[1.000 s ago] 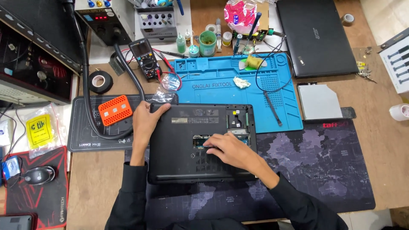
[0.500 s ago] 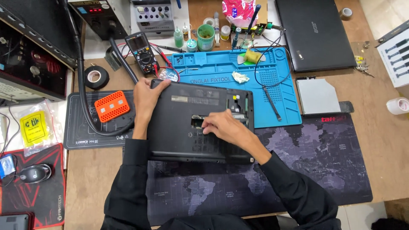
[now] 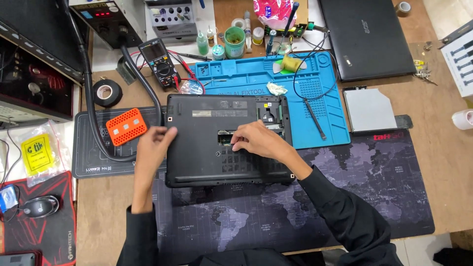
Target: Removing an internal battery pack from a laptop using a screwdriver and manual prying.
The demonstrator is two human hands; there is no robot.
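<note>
Since half a second ago our left hand has slid from the upturned black laptop's top-left corner down to its left edge, fingers loosely curled against it. Our right hand pinches at the small open bay mid-base. That laptop lies across the dark desk mat, just below the blue repair mat.

View: single head-worn camera, no second view to share ground with.
Position: above the worktop, over the seated person's chest.
Direction: almost straight down, far edge of the worktop at the top of the frame.
Distance: mid-range; both forearms and sleeves enter from the bottom centre.
Centre of frame: upturned black laptop.
Edges: shelving at upper left, floor at lower right.
</note>
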